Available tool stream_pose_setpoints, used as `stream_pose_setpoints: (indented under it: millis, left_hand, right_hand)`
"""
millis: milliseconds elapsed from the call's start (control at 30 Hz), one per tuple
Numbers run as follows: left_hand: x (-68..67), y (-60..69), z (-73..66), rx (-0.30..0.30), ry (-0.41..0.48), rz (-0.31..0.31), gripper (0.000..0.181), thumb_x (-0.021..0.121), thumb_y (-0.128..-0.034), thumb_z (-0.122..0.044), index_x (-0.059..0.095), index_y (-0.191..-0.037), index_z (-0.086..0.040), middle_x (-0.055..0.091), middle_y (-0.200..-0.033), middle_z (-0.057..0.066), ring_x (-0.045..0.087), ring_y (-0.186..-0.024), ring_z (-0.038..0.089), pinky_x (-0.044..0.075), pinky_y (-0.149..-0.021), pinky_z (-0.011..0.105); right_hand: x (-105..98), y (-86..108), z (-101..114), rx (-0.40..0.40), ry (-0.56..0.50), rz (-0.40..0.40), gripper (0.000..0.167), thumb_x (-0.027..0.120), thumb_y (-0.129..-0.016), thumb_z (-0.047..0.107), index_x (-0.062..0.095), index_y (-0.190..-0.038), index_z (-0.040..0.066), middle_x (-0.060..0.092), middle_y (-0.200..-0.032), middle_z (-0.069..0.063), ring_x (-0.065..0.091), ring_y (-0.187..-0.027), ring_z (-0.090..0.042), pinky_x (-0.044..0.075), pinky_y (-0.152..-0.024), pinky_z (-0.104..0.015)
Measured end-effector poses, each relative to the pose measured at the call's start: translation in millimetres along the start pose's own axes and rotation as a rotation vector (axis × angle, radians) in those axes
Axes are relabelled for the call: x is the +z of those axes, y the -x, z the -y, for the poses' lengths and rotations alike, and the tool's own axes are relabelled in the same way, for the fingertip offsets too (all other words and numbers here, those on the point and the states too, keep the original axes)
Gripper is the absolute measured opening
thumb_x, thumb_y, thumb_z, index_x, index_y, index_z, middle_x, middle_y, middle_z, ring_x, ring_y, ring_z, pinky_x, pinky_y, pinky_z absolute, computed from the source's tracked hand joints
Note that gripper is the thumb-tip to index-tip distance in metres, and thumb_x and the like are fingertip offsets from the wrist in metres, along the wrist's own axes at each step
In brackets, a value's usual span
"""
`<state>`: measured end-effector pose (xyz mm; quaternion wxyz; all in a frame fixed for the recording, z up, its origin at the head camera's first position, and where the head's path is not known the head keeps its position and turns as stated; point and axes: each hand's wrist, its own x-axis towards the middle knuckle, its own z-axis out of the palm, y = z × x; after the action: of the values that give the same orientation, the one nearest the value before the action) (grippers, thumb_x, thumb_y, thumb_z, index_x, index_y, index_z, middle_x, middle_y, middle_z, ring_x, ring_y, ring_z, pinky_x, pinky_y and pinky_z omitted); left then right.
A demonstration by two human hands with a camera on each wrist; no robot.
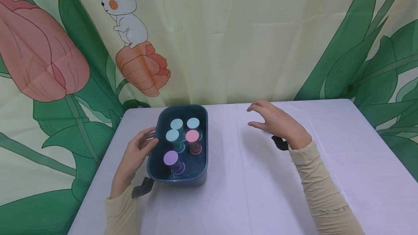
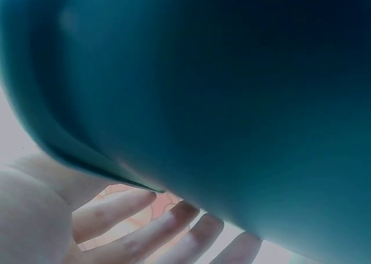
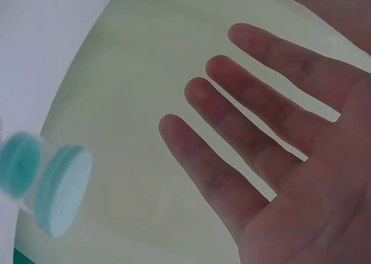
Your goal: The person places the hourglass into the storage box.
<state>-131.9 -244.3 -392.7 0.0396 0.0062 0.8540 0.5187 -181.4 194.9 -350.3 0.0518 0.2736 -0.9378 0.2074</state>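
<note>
A dark blue plastic bin (image 1: 192, 182) stands on the table. Inside it are teal-capped containers (image 1: 176, 140), a pink-capped one (image 1: 194, 142) and a purple-capped one (image 1: 174, 162), all upright. My left hand (image 1: 135, 153) rests its fingertips against the bin's left side; in the left wrist view, loosely extended fingers (image 2: 168, 223) meet the outer wall (image 2: 220, 130). Over the right part of the table my right hand (image 1: 277, 122) hovers with nothing in it, its fingers spread. A clear container with a teal cap (image 3: 64, 188) stands near that hand, mostly hidden beneath it in the head view.
A white cloth covers the table (image 1: 235, 191). Directly behind it hangs a printed curtain (image 1: 228, 39) with tulips, leaves and a rabbit. Each wrist carries a black strap mount (image 1: 143, 188).
</note>
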Motion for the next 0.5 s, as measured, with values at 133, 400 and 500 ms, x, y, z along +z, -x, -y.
stream_pose_setpoints:
  millis: [133, 400, 500]
  left_hand:
    - [0.5, -0.8, 1.1, 0.005, 0.002, 0.001, 0.058, 0.061, -0.0989, -0.036, 0.041, -0.15, -0.016, 0.049, -0.146, 0.017, 0.051, -0.132, 0.037, 0.048, -0.1, 0.058]
    - [0.7, -0.3, 0.8, 0.011, 0.013, -0.002, 0.057, 0.061, -0.0987, -0.035, 0.042, -0.149, -0.017, 0.05, -0.146, 0.016, 0.051, -0.132, 0.036, 0.047, -0.101, 0.058]
    - [0.8, 0.0, 0.8, 0.006, 0.009, -0.005, 0.057, 0.061, -0.0986, -0.036, 0.042, -0.149, -0.017, 0.05, -0.146, 0.016, 0.051, -0.132, 0.036, 0.047, -0.101, 0.058]
  right_hand:
    - [-3, 3.1, -6, 0.007, -0.003, -0.004, 0.041, 0.076, -0.088, 0.017, 0.061, -0.122, -0.002, 0.058, -0.125, -0.015, 0.053, -0.119, -0.031, 0.046, -0.1, -0.045]
    - [-6, 7.1, -18, 0.044, -0.008, 0.009, 0.043, 0.075, -0.088, 0.014, 0.059, -0.123, -0.005, 0.056, -0.127, -0.018, 0.049, -0.12, -0.035, 0.043, -0.102, -0.048]
    - [-5, 7.8, -21, 0.067, -0.006, 0.021, 0.045, 0.075, -0.088, 0.014, 0.058, -0.124, -0.006, 0.053, -0.128, -0.02, 0.047, -0.121, -0.036, 0.043, -0.102, -0.049]
